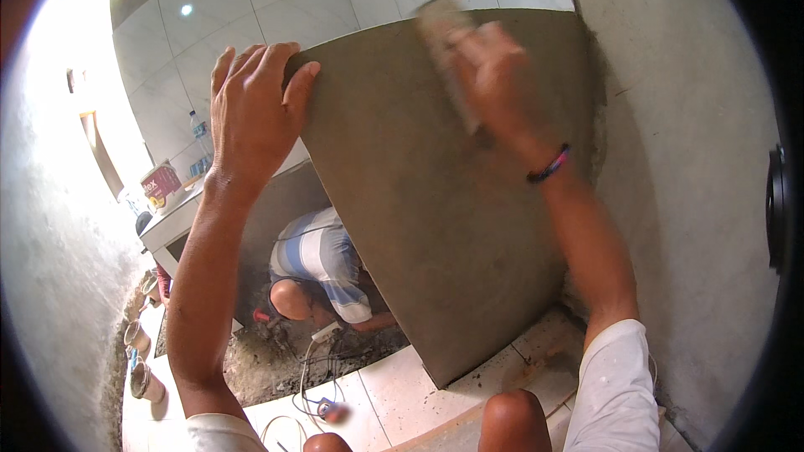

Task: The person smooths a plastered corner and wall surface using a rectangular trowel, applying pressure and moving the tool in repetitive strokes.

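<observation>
Grey plastered panel (419, 226) takes up the middle of your view, standing on the floor (381, 398), near the wall (695, 151) on your right. Co-worker (306, 255) crouches past its left edge, partly hidden by it. White-topped bench (161, 236) further left.

Your left hand (255, 121) sits at the panel's upper left corner: fingers bent and slightly parted, thumb on the grey face; cannot tell how firmly they grip. Your right hand (496, 88) has its fingers closed around a float (437, 21), up near the panel's top edge; blurred, so exact finger placement is unclear.

Looks like smoothing. For a good finish, hold the float nearly flat, lift its leading edge slightly, press evenly and overlap passes. Go lighter at the top edge and corner, where the coat could chip; leave the left hand as a light steady, so the thumb doesn't dent the face.

Labels: maroon-and-white tub (161, 186) on the bench carries large pale lettering, partly turned away. Bottle (199, 130) has a blue label, too small to read.
</observation>
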Motion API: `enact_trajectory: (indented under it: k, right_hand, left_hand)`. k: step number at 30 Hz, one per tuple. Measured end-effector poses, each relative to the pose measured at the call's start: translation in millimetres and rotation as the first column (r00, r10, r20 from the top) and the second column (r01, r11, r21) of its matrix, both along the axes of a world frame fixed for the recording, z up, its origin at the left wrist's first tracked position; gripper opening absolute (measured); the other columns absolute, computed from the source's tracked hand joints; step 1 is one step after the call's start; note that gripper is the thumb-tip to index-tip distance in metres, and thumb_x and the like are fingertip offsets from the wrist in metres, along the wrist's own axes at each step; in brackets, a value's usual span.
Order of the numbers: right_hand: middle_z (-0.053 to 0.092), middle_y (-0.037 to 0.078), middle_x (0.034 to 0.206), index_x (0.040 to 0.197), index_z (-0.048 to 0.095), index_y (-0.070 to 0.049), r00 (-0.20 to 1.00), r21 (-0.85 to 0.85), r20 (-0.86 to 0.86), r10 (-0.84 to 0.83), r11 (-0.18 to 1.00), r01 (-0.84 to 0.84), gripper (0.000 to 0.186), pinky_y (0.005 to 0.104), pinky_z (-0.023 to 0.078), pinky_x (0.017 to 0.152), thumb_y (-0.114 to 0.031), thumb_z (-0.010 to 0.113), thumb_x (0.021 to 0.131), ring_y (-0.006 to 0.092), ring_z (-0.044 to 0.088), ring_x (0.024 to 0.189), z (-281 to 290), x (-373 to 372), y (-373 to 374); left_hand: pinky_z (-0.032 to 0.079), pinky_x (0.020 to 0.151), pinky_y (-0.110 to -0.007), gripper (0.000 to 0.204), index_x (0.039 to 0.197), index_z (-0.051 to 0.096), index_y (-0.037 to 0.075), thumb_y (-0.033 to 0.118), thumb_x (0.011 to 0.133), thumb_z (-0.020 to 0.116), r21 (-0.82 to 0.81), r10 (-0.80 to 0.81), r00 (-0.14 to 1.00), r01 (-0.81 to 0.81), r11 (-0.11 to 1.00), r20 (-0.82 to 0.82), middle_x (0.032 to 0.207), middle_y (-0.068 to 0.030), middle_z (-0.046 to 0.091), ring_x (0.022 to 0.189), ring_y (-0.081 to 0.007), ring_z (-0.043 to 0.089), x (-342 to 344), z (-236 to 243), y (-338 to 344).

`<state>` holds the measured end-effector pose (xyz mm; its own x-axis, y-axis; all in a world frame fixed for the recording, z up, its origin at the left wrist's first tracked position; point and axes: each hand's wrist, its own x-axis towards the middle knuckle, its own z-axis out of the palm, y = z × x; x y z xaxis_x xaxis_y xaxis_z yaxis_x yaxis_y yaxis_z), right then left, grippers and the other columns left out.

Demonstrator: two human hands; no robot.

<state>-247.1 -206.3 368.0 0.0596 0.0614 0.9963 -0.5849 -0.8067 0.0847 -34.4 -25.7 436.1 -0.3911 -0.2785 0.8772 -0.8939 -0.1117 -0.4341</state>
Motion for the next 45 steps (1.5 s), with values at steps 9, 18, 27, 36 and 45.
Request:
enact_trajectory:
  k: [9,18,27,36,45]
  right_hand:
    - [0.057,0.017,0.093,0.114,0.066,-0.009,0.997,0.035,-0.059,0.055,0.998,-0.053,0.028,0.0442,0.047,0.079,-0.019,0.058,0.09,0.0342,0.058,0.089,-99,-7,0]
    - [0.059,0.015,0.096,0.121,0.064,-0.012,0.973,0.179,0.23,-0.013,0.983,-0.029,0.034,0.0424,0.048,0.077,-0.022,0.059,0.09,0.032,0.059,0.088,-57,-88,-105]
    - [0.058,0.018,0.092,0.116,0.067,-0.015,1.0,0.023,0.021,-0.009,1.0,0.008,0.03,0.0441,0.049,0.072,-0.022,0.062,0.087,0.0344,0.06,0.081,-44,-32,-40]
    - [0.06,0.019,0.094,0.118,0.066,-0.012,0.984,0.273,0.15,-0.091,0.961,0.048,0.033,0.0472,0.05,0.074,-0.022,0.063,0.087,0.0358,0.061,0.084,-121,-74,-81]
    - [0.063,0.02,0.099,0.12,0.064,-0.01,0.962,0.161,0.256,-0.09,0.986,0.049,0.033,0.0466,0.05,0.082,-0.022,0.06,0.089,0.0372,0.062,0.092,-23,-130,-139]
  left_hand:
    - [0.05,0.082,-0.035,0.036,0.115,0.069,0.004,0.033,0.096,0.059,0.231,-0.047,0.926,0.142,0.963,-0.374,0.102,-0.0154,0.071,0.087,-0.0181,0.066,-6,15,5]
    - [0.052,0.084,-0.038,0.038,0.108,0.071,0.002,0.036,0.095,0.06,0.135,-0.097,0.922,0.158,0.978,-0.375,0.093,-0.0149,0.073,0.084,-0.0234,0.07,-22,7,0]
    - [0.012,0.119,-0.047,0.072,0.146,0.038,0.011,0.051,0.09,0.058,0.024,0.315,0.912,-0.333,0.943,0.262,0.154,-0.0093,0.029,0.144,-0.026,0.021,-75,-37,-45]
    - [0.009,0.12,-0.05,0.079,0.15,0.029,0.015,0.065,0.089,0.042,0.158,0.278,0.877,-0.362,0.919,0.393,0.158,-0.0076,0.019,0.148,-0.0265,0.01,-71,-45,-67]
    - [0.011,0.12,-0.05,0.078,0.15,0.03,0.014,0.065,0.091,0.036,0.144,0.237,0.863,-0.33,0.933,0.446,0.158,-0.0091,0.02,0.148,-0.028,0.011,-105,-36,-90]
